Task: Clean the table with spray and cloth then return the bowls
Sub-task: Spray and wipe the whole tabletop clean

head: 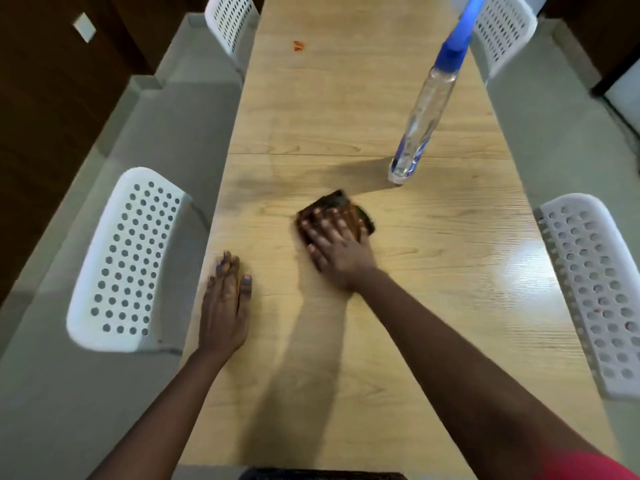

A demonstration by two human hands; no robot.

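Note:
My right hand presses flat, fingers spread, on a dark brown folded cloth in the middle of the long light-wood table. My left hand rests flat on the table near its left edge, holding nothing. A clear spray bottle with a blue top stands upright on the table, to the right of and beyond the cloth. A small orange-red smear sits on the far part of the table. No bowls are in view.
White perforated chairs stand along both sides: one at the near left, one at the near right, one at the far left and one at the far right. Grey floor lies on either side.

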